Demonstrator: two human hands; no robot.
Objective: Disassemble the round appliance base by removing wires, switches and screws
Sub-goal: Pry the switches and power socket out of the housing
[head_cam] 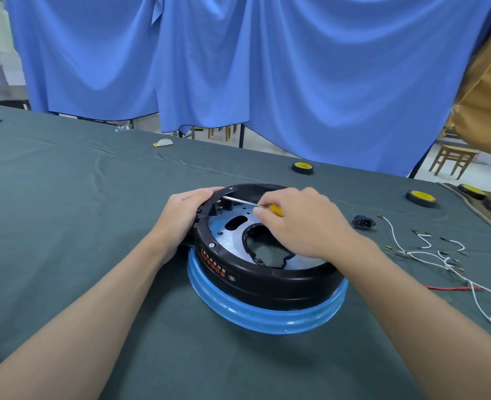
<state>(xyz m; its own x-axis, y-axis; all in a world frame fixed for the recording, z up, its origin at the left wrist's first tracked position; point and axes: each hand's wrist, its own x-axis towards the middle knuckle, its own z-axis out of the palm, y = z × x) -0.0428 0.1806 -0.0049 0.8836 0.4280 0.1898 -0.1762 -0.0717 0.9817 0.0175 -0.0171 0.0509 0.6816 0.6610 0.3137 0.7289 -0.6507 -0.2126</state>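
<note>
- The base point(267, 287) sits mid-frame on the green tabletop point(65, 212), blue rim down and open side up, so I can reach inside.
- My left hand point(180, 217) grips the upper-left rim, fingers point(206, 193) curled over the edge, I judge to stop it turning.
- My right hand point(302, 223) pinches the screwdriver point(240, 201) at its yellow handle, tip aimed at the upper-left inner wall, likely at a screw.
- The wires point(429, 255) and black socket point(362, 222) lie right of the base, already out.
- Red and white writing and a round logo mark the black side wall; I cannot read them.
</note>
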